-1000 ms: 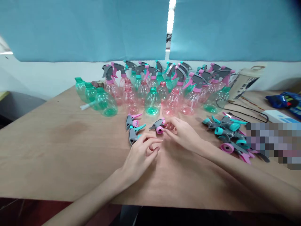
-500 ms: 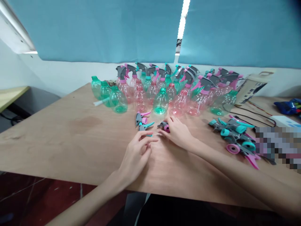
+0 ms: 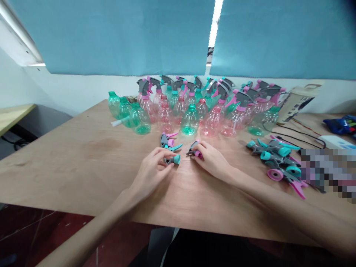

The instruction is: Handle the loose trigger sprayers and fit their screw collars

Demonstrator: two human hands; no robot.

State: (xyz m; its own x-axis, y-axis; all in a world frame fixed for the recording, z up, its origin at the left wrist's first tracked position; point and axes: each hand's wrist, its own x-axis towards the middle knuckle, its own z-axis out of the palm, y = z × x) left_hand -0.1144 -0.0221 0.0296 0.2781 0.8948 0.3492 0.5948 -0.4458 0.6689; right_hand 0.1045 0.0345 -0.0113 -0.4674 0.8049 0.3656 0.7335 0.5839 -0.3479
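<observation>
My left hand has its fingers curved around a grey spray trigger head with a teal collar, which lies on the table. Across from it, my right hand grips a grey spray trigger head with a pink collar, its body partly hidden by the fingers. Just beyond my left hand lies another pink-collared trigger head. Behind both hands stands an uncapped green bottle, with an uncapped pink bottle to its left.
Green and pink bottles, several with trigger heads fitted, crowd the back of the wooden table. A pile of loose trigger heads lies to the right. Black cable, a white box and a beige bag are farther right.
My left hand has shifted left and closed around the teal-collared trigger head, whose collar now shows. My right hand has drawn slightly back, with its fingers over the pink-collared head.
</observation>
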